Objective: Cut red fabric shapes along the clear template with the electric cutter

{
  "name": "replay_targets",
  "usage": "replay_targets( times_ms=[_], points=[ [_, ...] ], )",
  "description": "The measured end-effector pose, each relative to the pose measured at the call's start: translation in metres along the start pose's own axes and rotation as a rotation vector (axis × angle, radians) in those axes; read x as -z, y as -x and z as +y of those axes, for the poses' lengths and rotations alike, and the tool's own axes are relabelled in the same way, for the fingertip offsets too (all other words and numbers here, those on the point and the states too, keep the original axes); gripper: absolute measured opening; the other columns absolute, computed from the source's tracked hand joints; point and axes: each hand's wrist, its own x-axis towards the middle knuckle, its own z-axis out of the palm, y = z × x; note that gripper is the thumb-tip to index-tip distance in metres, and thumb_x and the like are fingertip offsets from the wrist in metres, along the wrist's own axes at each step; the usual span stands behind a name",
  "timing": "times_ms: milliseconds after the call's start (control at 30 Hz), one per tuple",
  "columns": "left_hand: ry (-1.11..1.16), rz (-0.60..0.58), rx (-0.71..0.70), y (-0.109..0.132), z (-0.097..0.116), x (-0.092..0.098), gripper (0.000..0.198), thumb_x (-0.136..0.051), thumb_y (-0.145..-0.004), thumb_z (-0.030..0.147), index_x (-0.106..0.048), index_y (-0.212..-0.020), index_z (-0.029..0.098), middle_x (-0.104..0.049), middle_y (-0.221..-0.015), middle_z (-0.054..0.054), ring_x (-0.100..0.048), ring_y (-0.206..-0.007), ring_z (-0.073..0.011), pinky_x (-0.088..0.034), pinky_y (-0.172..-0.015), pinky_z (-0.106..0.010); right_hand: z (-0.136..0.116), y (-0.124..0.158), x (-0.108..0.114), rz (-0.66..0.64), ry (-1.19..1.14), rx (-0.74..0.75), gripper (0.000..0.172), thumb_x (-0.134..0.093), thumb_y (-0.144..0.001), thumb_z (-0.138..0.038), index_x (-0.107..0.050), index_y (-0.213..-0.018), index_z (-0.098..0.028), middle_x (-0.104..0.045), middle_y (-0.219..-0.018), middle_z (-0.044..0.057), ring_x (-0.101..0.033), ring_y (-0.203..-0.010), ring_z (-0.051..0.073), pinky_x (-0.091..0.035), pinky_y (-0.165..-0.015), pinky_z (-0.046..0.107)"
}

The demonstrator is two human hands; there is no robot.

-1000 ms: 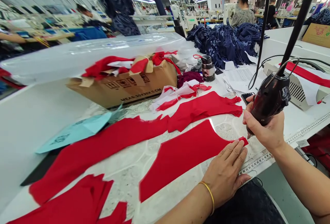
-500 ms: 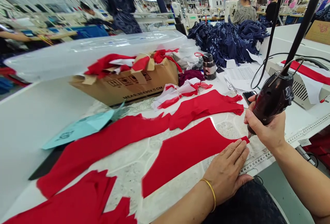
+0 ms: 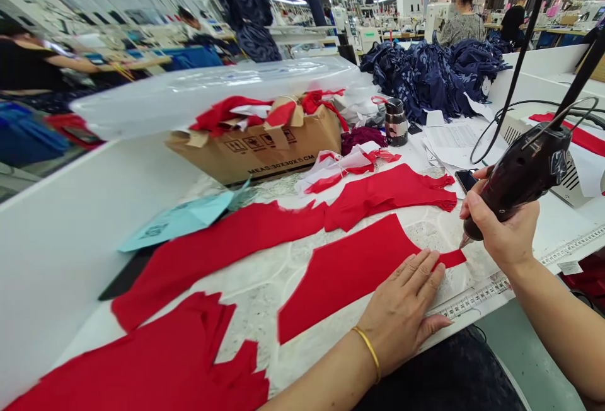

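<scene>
1. The red cloth piece (image 3: 350,272) lies flat and smooth on the table (image 3: 255,285). It is a long panel running from 8 o'clock to 2 o'clock. Its lower-left end is broad, its upper-right edge is curved, and it narrows to a thin strip at 3 o'clock. The left hand (image 3: 404,313) lies spread on its right part.
2. The dark handheld tool (image 3: 524,171) sits in the closed right hand (image 3: 503,234). Its glossy body leans toward 2 o'clock. Its pointed tip is down at 7 o'clock, at the end of the thin strip.
</scene>
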Motion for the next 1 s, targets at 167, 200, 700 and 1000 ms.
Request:
replay_targets(
  times_ms=[167, 200, 700, 1000],
  points=[
    [-0.066, 0.011, 0.162, 0.02, -0.024, 0.003, 0.066, -0.038, -0.107, 0.06, -0.046, -0.152, 0.012, -0.049, -0.157, -0.02, -0.043, -0.149, -0.0319, -0.045, -0.118, -0.046, 0.01, -0.011, -0.031, -0.057, -0.056, 0.04, 0.028, -0.073, -0.081, -0.044, -0.06, -0.095, -0.023, -0.062, -0.074, 0.0, -0.06, -0.064, 0.018, -0.054, -0.061, 0.035],
    [-0.076, 0.013, 0.187, 0.022, -0.028, 0.002, 0.066, -0.038, -0.107, 0.06, -0.046, -0.151, 0.011, -0.048, -0.157, -0.02, -0.042, -0.149, -0.032, -0.045, -0.118, -0.047, 0.013, -0.013, -0.04, -0.065, -0.068, 0.05, 0.027, -0.073, -0.081, -0.043, -0.059, -0.094, -0.023, -0.061, -0.074, -0.001, -0.059, -0.064, 0.017, -0.053, -0.06, 0.034],
    [-0.042, 0.012, 0.29, 0.027, -0.038, -0.009, 0.073, -0.038, -0.105, 0.066, -0.048, -0.15, 0.009, -0.046, -0.158, -0.021, -0.04, -0.151, -0.0322, -0.043, -0.119, -0.047, 0.038, -0.035, -0.122, -0.061, -0.124, 0.128, 0.026, -0.072, -0.081, -0.041, -0.057, -0.092, -0.023, -0.057, -0.074, -0.002, -0.057, -0.07, 0.018, -0.053, -0.068, 0.034],
    [-0.045, 0.027, 0.282, 0.025, -0.036, -0.007, 0.077, -0.035, -0.104, 0.069, -0.051, -0.148, 0.009, -0.048, -0.157, -0.021, -0.041, -0.15, -0.0308, -0.041, -0.12, -0.043, 0.041, -0.033, -0.124, -0.07, -0.158, 0.111, 0.029, -0.073, -0.08, -0.042, -0.06, -0.097, -0.022, -0.06, -0.073, -0.002, -0.058, -0.067, 0.017, -0.053, -0.068, 0.034]
  ],
)
